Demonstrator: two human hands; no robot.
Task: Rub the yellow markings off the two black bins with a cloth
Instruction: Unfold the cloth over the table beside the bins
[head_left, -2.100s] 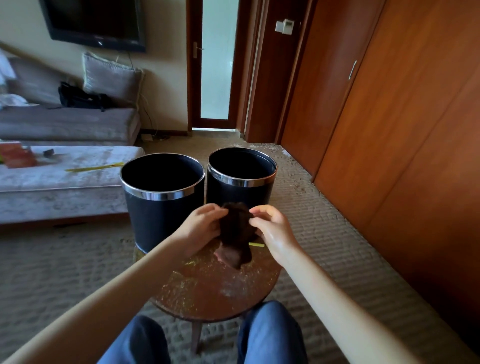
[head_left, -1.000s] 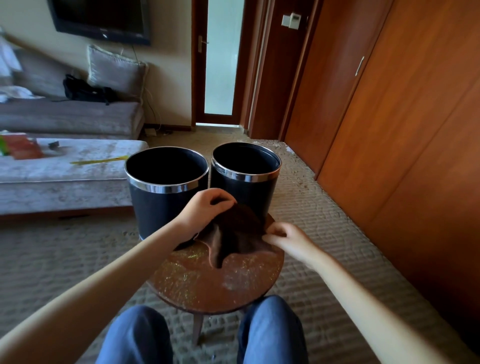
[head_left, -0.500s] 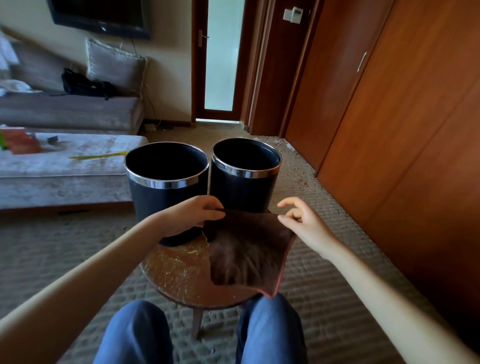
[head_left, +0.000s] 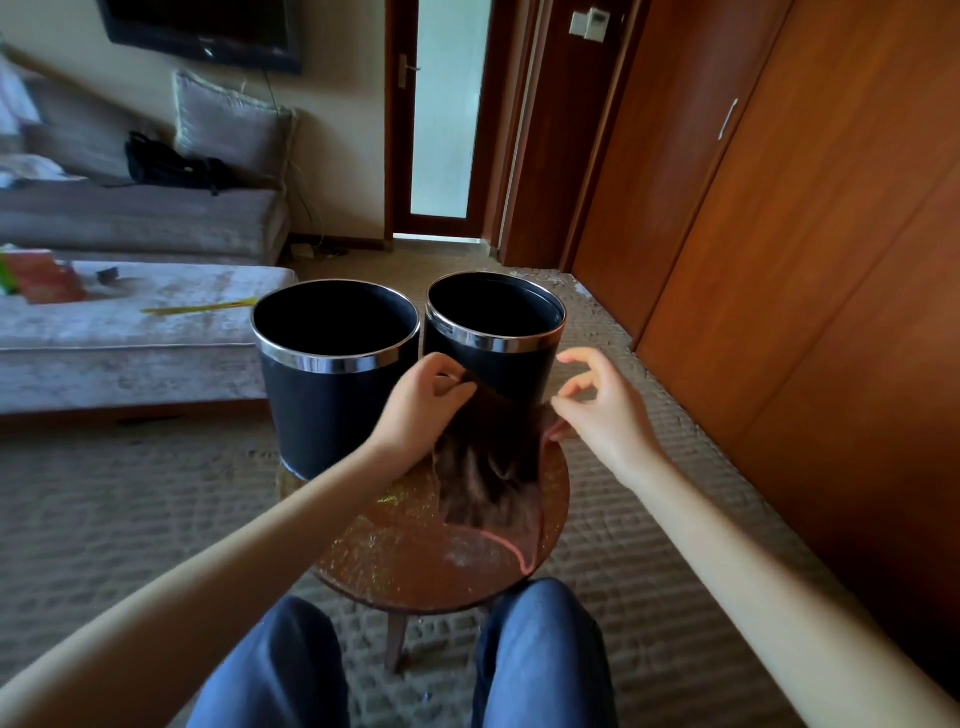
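Observation:
Two black bins with chrome rims stand side by side at the back of a small round wooden table: the left bin and the right bin. No yellow marking shows on the sides facing me. A dark brown cloth hangs spread in front of the right bin, its lower edge draped on the table. My left hand pinches its upper left corner. My right hand pinches the upper right corner with its lower fingers, the index finger curled above.
Yellow flecks lie scattered on the table top. A grey upholstered bench with a yellow strip stands to the left, a sofa behind it. Wooden wardrobe doors line the right. My knees sit under the table's near edge. Carpet surrounds it.
The bunched cloth has been unfolded and spread between both hands. Since half a second ago both hands have lifted it higher, so it hangs in front of the right bin.

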